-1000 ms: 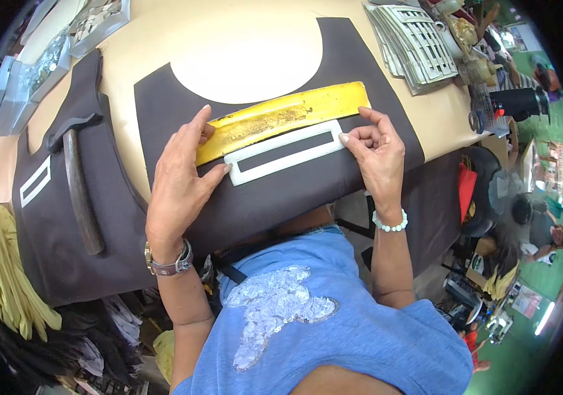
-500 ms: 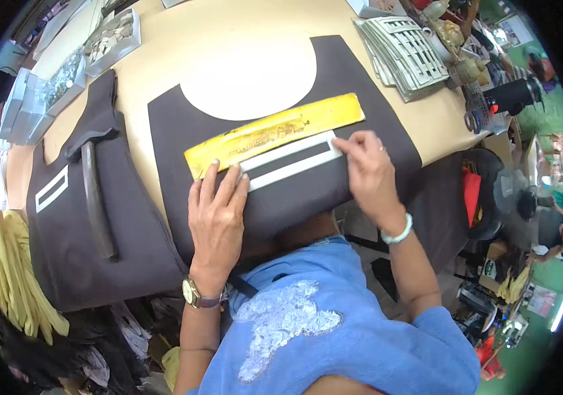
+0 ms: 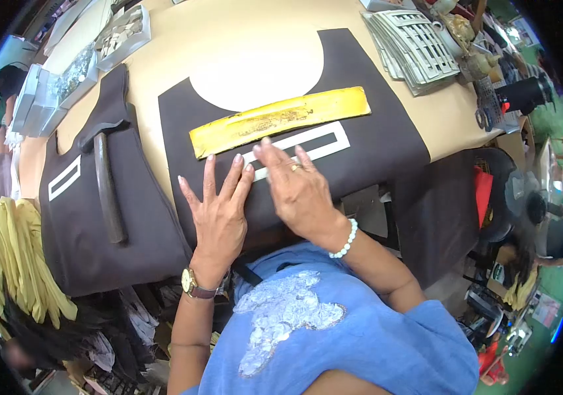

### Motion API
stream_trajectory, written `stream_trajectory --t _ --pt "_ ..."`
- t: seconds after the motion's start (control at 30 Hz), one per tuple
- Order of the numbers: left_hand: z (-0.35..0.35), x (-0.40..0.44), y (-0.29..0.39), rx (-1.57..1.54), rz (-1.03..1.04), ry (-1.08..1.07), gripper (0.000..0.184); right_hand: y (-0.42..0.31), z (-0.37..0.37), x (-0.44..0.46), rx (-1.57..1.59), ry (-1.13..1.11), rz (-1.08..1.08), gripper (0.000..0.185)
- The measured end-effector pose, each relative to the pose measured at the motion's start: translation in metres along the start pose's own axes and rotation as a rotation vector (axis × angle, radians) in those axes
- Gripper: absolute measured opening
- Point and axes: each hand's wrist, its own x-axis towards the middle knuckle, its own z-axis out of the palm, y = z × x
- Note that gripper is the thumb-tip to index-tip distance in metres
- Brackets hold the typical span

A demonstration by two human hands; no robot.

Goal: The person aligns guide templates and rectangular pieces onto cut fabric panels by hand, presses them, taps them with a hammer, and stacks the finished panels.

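A white rectangular frame strip (image 3: 342, 136) lies on a dark cut fabric panel (image 3: 387, 125) with a curved neckline. Just above the frame rests a yellow worn bar (image 3: 281, 122), slightly slanted. My left hand (image 3: 219, 214) is spread flat on the fabric, its fingertips by the frame's left end and below the bar. Over the frame's left part is my right hand (image 3: 300, 191), fingers extended and partly apart; nothing shows in it. It hides part of the frame.
To the left, a hammer (image 3: 107, 184) lies on stacked dark panels (image 3: 146, 230) bearing another white frame (image 3: 65, 178). Yellow cloth pieces (image 3: 11, 257) hang at the table's left edge. Stacked slotted templates (image 3: 420, 52) sit at back right; a box of small pieces (image 3: 123, 36) stands back left.
My right hand has moved left from the frame's right end to its left part, and its fingers have opened from a pinch. My left hand's fingers are spread wider.
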Motion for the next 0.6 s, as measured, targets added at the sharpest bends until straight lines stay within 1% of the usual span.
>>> stream_trajectory --t 0.03,0.13,0.23,0.33,0.37,0.43,0.53,0.57,0.6 --pt "-0.001 0.0 0.0 0.019 -0.001 -0.004 0.051 0.008 -0.003 -0.001 -0.024 0.034 0.002 0.047" --pt "-0.002 0.002 0.002 0.047 0.0 -0.011 0.051 0.028 -0.024 -0.008 -0.104 0.039 0.039 0.048" --pt "-0.002 0.001 0.002 0.061 0.006 -0.021 0.049 0.05 -0.043 -0.012 -0.27 0.09 0.115 0.047" --pt "0.0 0.001 0.001 0.043 0.014 -0.005 0.046 0.065 -0.053 -0.013 -0.257 0.148 0.177 0.044" --pt "0.001 0.0 -0.003 0.0 0.047 0.023 0.05 0.065 -0.057 -0.012 -0.309 0.174 0.206 0.044" --pt "0.004 -0.001 -0.004 -0.013 0.059 0.036 0.05 0.069 -0.062 -0.007 -0.403 0.218 0.267 0.043" --pt "0.0 0.003 -0.006 0.003 0.066 0.028 0.051 0.05 -0.059 -0.001 -0.513 0.274 0.174 0.043" --pt "0.0 0.002 -0.005 0.015 0.063 0.008 0.052 0.029 -0.047 -0.001 -0.379 0.203 0.117 0.043" --pt "0.0 -0.001 -0.004 0.026 0.058 -0.021 0.053 0.004 -0.033 -0.003 -0.375 0.132 -0.011 0.043"
